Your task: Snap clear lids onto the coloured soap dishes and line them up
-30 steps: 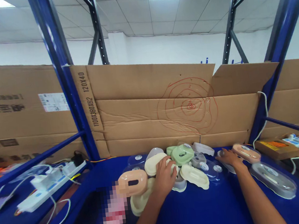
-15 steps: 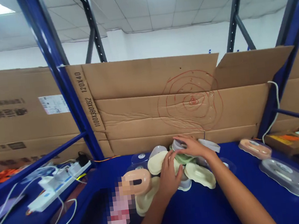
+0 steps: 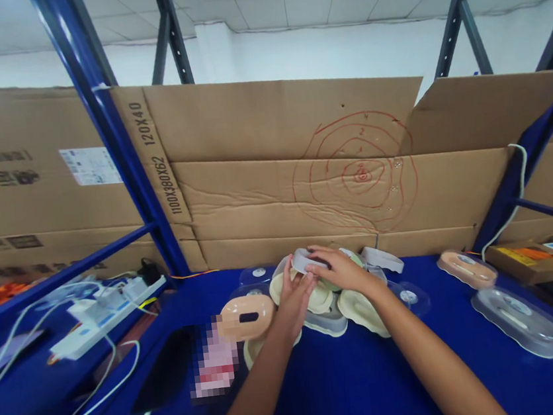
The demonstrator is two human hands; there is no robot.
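My right hand has its fingers closed over a pale grey oval plastic piece, which is tilted above a pile of similar shells. My left hand steadies the same piece from the left, its fingertips against the edge. Beneath lie cream oval shells, a greyish shell and part of a green one. A peach oval piece with a dark slot rests left of my left hand. Behind my right hand another whitish-grey piece stands on its side.
Clear covers lie around the pile, with a larger clear case and a peach case at the right. A dark phone-like slab, white cables and a power strip are at the left. Cardboard walls the back.
My right hand has brought the grey piece leftward and up from the pile's back. My left hand has moved from the cream shells to meet it. The view has tilted slightly down.
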